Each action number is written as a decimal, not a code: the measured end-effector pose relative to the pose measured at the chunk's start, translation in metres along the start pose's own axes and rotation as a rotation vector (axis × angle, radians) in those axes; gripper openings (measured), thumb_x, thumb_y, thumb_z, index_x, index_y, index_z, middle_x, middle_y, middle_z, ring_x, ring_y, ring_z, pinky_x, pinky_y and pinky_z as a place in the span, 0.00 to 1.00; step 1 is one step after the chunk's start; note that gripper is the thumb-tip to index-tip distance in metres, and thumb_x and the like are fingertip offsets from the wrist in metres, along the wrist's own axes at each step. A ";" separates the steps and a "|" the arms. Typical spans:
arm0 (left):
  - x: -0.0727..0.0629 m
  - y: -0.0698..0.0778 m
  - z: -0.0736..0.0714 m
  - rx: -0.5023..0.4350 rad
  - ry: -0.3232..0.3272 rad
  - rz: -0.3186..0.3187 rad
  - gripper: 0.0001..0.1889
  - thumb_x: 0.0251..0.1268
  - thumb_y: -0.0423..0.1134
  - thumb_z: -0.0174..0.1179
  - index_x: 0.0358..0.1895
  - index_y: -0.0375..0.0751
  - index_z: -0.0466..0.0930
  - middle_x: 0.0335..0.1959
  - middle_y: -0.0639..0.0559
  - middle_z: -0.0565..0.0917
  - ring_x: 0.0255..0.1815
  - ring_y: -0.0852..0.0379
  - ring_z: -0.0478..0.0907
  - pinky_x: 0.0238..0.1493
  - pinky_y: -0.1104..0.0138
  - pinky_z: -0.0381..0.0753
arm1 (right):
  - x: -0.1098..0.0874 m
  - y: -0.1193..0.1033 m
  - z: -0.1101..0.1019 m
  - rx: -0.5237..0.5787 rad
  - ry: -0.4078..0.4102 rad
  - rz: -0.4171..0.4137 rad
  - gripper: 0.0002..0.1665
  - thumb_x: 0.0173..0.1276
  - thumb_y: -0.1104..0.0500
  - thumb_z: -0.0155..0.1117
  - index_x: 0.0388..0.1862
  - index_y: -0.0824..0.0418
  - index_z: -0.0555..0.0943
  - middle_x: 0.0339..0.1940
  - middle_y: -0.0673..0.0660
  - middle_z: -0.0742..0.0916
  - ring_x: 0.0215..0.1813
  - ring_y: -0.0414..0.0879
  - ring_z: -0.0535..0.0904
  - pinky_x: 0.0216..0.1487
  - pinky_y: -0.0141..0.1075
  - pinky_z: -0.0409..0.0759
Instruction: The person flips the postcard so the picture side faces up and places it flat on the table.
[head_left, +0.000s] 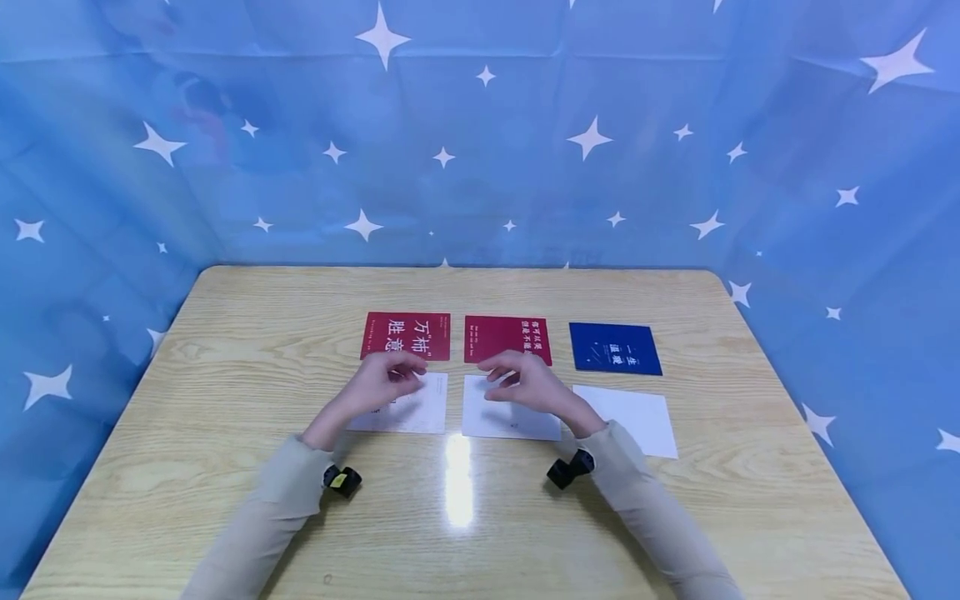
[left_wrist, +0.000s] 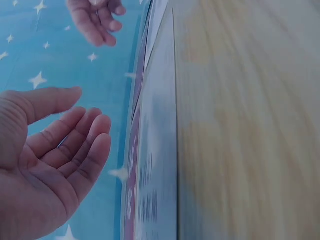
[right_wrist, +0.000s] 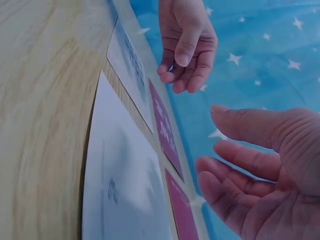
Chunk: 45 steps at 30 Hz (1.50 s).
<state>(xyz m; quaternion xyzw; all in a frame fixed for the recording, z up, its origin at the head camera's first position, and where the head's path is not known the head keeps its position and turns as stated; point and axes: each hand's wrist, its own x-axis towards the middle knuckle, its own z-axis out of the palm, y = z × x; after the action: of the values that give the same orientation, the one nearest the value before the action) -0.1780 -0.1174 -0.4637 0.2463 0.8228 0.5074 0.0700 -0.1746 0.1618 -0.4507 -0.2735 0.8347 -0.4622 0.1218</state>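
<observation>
My left hand hovers over the left white card, fingers relaxed and holding nothing. Its fingertips overlap the lower edge of the left red card in the head view. The right hand hangs over the middle white card, thumb and fingers apart with nothing between them. Beyond it lies the middle red card, its lower edge partly hidden by the hand. In the left wrist view the left palm shows loosely bent fingers. The right wrist view shows the right fingers above the cards.
A dark blue card lies at the right of the far row, with a blank white card nearer, partly behind the right forearm. All rest flat on the wooden table. A blue star-patterned cloth stands behind.
</observation>
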 end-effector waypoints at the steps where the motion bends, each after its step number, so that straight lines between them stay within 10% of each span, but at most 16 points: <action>1: 0.003 0.002 0.004 0.000 -0.013 0.002 0.13 0.55 0.26 0.63 0.45 0.26 0.79 0.39 0.37 0.83 0.36 0.52 0.79 0.41 0.65 0.80 | -0.002 0.002 -0.002 -0.004 0.007 -0.001 0.25 0.56 0.66 0.70 0.53 0.72 0.77 0.46 0.67 0.82 0.44 0.56 0.81 0.46 0.45 0.80; 20: 0.038 0.016 0.055 0.081 -0.146 -0.046 0.25 0.46 0.31 0.71 0.50 0.27 0.76 0.44 0.41 0.80 0.44 0.49 0.76 0.49 0.64 0.77 | -0.035 0.020 -0.026 -0.049 0.106 0.099 0.26 0.53 0.65 0.73 0.52 0.70 0.78 0.47 0.65 0.82 0.45 0.57 0.78 0.46 0.46 0.80; 45: 0.048 0.026 0.071 0.356 -0.157 -0.102 0.26 0.37 0.30 0.74 0.46 0.28 0.78 0.38 0.45 0.77 0.39 0.52 0.72 0.47 0.62 0.75 | -0.045 0.039 -0.027 -0.262 0.132 0.216 0.27 0.48 0.65 0.76 0.50 0.66 0.80 0.43 0.58 0.80 0.41 0.50 0.70 0.42 0.39 0.74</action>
<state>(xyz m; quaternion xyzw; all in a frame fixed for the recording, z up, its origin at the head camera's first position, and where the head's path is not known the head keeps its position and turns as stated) -0.1857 -0.0285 -0.4685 0.2517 0.9030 0.3288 0.1151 -0.1630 0.2230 -0.4716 -0.1648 0.9185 -0.3507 0.0791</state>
